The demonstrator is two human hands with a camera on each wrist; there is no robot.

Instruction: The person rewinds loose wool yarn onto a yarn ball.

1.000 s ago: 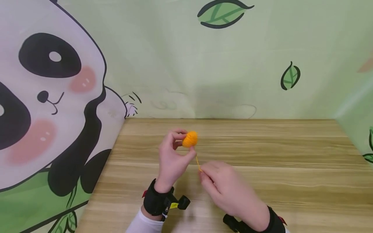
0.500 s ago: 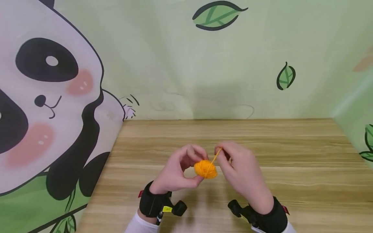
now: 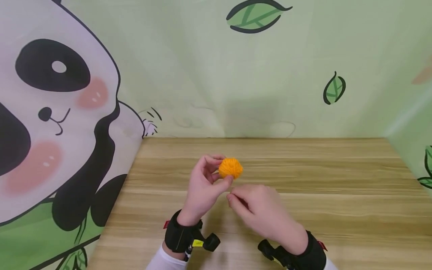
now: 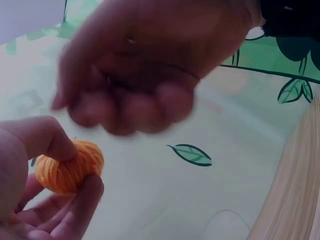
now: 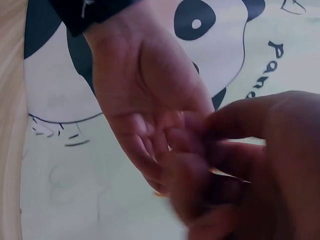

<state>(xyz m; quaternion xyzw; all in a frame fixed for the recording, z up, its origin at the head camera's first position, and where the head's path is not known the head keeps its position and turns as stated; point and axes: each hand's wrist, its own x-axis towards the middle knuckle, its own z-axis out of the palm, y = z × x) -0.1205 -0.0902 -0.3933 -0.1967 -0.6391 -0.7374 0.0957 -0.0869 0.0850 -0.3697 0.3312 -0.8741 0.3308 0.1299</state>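
Between its thumb and fingertips the left hand [image 3: 201, 189] holds a small ball of orange yarn [image 3: 231, 168] up above the table. Wound strands run across the yarn ball [image 4: 67, 175] in the left wrist view, the thumb on one side and fingertips on the other. Just below and to the right, the right hand [image 3: 264, 212] has its thumb and index finger pinched together, its other fingers curled in. The yarn end that it pinched in the earlier views is too fine to make out now. In the right wrist view the left hand [image 5: 150, 105] mostly covers the ball.
A wood-grain table [image 3: 320, 176] lies under both hands. Behind it stands a pale green backdrop [image 3: 189, 56] printed with a panda [image 3: 67, 123] and leaves. Each wrist wears a black strap with a small camera, such as the left wrist camera [image 3: 211, 242].
The right hand swung up past the far side of the ball with the strand, then came back down to the near side. The left hand tipped the ball down and raised it again.
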